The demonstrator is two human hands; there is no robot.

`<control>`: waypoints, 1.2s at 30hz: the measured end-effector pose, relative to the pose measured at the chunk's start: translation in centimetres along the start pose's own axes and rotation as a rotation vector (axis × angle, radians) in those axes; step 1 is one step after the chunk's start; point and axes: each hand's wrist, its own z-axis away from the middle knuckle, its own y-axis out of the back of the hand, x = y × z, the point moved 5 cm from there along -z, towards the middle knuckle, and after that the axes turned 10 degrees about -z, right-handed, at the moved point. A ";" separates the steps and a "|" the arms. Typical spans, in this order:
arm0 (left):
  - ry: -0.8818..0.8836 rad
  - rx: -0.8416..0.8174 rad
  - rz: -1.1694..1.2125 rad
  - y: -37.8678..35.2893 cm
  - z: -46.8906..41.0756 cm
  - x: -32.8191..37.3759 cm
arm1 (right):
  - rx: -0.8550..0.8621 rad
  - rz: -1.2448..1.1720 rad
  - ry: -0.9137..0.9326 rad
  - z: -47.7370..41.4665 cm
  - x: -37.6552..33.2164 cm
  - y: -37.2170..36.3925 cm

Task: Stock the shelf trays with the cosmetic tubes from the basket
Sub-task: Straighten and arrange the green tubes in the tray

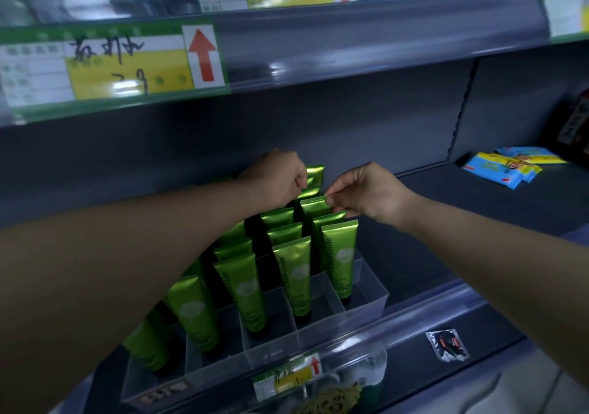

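1. Your right hand (369,193) pinches with its fingers the crimped top of a green tube (314,206) standing upright near the back of the clear tray (366,300).
2. Your left hand (280,181) is curled beside a rear tube (315,173); it possibly grips that one, but I cannot tell.

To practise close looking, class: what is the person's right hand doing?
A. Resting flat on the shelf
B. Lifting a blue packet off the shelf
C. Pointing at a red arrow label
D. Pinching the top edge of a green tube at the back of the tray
D: the right hand has thumb and fingertips closed on the flat top of a green tube standing towards the rear of the clear tray.
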 end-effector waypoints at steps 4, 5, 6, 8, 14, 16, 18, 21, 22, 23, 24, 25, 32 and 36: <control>-0.002 0.014 0.014 0.1 0.2 -0.1 | -0.011 -0.003 0.002 0.0 0.1 0.0; 0.000 0.017 0.020 0.1 0.2 -0.1 | -0.016 -0.003 0.001 0.0 0.1 0.0; 0.000 0.019 0.025 0.1 0.3 -0.1 | -0.022 0.000 0.001 -0.1 0.1 -0.1; 0.000 0.019 0.034 0.2 0.3 -0.1 | -0.028 0.013 -0.001 -0.1 0.2 -0.1; 0.015 -0.001 0.053 -0.1 0.3 -0.4 | -0.032 -0.044 -0.001 0.2 0.3 0.2; 0.026 -0.012 0.064 -0.3 0.4 -0.6 | -0.018 -0.058 -0.007 0.2 0.2 0.5; 0.031 -0.014 0.075 -0.4 0.5 -0.7 | 0.002 -0.073 -0.010 0.1 0.1 0.8; 0.035 -0.014 0.084 -0.2 0.5 -0.8 | 0.047 -0.114 -0.002 -0.4 0.0 1.3; 0.036 -0.015 0.088 -0.1 0.5 -0.9 | 0.066 -0.119 0.001 -0.6 0.0 1.4; 0.042 -0.010 0.092 0.1 0.5 -1.0 | 0.085 -0.120 0.006 -0.8 0.0 1.6; 0.052 0.001 0.092 0.2 0.4 -1.2 | 0.099 -0.119 0.012 -1.0 0.0 1.7; 0.066 0.020 0.088 0.5 0.3 -1.4 | 0.109 -0.114 0.019 -1.3 0.0 1.8; 0.159 0.115 0.147 1.5 -1.6 -2.9 | 0.090 -0.024 0.049 -3.8 -0.6 1.6; 0.174 0.086 0.141 1.1 -3.0 -3.0 | 0.021 0.046 0.037 -5.2 -0.7 0.8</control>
